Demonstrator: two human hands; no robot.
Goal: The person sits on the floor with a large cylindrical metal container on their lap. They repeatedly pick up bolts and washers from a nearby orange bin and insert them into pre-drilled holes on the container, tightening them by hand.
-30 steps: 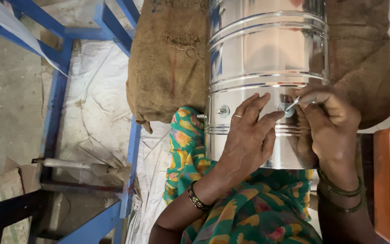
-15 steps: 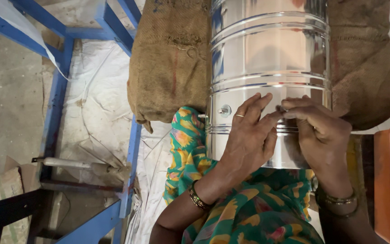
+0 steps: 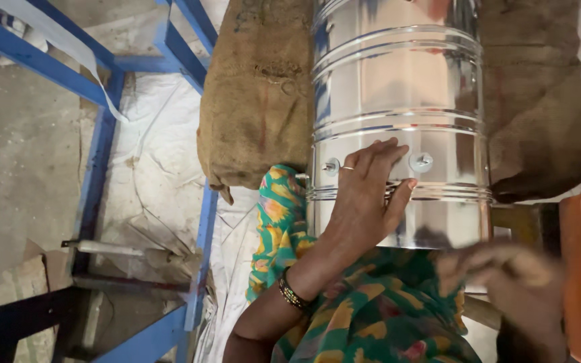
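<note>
Left hand (image 3: 366, 202) is spread flat, fingers open, pressed against the side of the shiny ribbed stainless-steel drum (image 3: 398, 114), right between two small bolt heads (image 3: 422, 161) near its lower band. Right hand (image 3: 506, 282) is just a blur down by the drum's bottom rim, off the metal; can't tell if those fingers are open or curled. The drum lies across brown burlap sacks (image 3: 257, 114), one on each side. An orange plastic crate (image 3: 576, 269) sits at the right edge, a blue-painted metal frame (image 3: 102, 128) on the left.

Concrete floor (image 3: 15, 168) (dusty), blue metal frame (image 3: 99, 144).
</note>
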